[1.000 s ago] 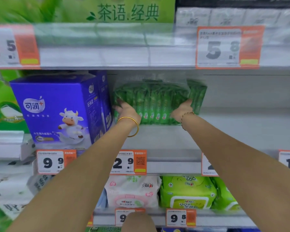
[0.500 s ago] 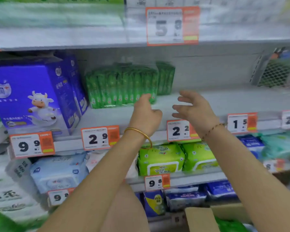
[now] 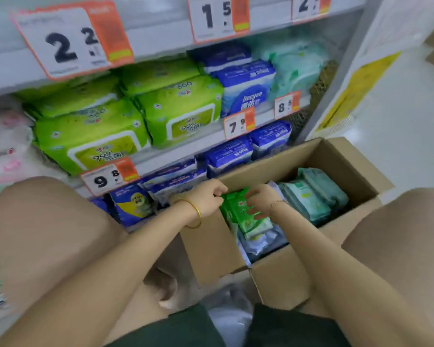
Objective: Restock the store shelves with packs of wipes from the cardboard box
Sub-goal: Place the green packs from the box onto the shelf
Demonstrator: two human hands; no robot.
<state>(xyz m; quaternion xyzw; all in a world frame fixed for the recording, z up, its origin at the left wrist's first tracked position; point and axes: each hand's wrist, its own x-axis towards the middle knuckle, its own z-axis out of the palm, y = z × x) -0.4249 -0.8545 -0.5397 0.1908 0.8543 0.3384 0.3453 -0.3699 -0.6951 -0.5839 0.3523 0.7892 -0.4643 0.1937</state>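
An open cardboard box (image 3: 341, 161) stands on the floor between my knees, in front of the lowest shelves. Inside it lie small green packs of wipes (image 3: 238, 211) at the left end and pale teal packs (image 3: 311, 194) at the right end. My left hand (image 3: 207, 196) is at the box's left rim, with its curled fingers pinching the top edge of the green packs. On the right side of those same packs, my right hand (image 3: 259, 200) grips them with its fingers curled over them.
Shelves (image 3: 181, 151) ahead carry large lime-green wipe packs (image 3: 93, 139), blue packs (image 3: 246, 88) and pale teal packs (image 3: 296, 63), with orange-and-white price tags (image 3: 108, 176) along the edges. A white pillar with a yellow notice (image 3: 361, 86) stands to the right. My knees flank the box.
My view dropped from the upper shelf to the box on the floor. Both hands left the shelf with the green packs, came down into the box and took hold of green packs there.
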